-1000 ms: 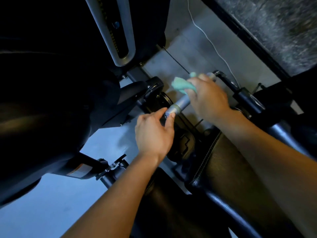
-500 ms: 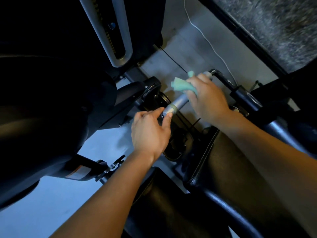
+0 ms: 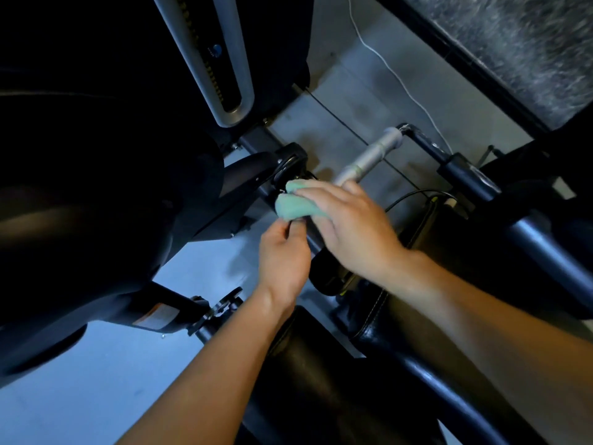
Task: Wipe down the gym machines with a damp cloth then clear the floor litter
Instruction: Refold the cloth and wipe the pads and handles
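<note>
A silver handle bar point(image 3: 369, 159) of a black gym machine runs diagonally across the middle of the view. My right hand point(image 3: 349, 226) holds a bunched green cloth point(image 3: 296, 205) wrapped over the bar's lower end. My left hand point(image 3: 284, 252) sits just below the cloth, fingers curled and pinching something small and dark at the bar's lower end; what it is stays hidden. The upper part of the bar is bare and joins a black bent tube point(image 3: 426, 146).
Black padded seat parts point(image 3: 417, 319) lie under my forearms. A dark shroud point(image 3: 96, 203) fills the left, with a grey slotted column point(image 3: 218, 65) above. A white cord point(image 3: 401, 81) and a thin black cable point(image 3: 337, 118) cross the grey floor.
My right hand slid the cloth down the bar from its upper end to its lower end, uncovering the silver grip. My left hand stayed near the lower end, fingers curling tighter.
</note>
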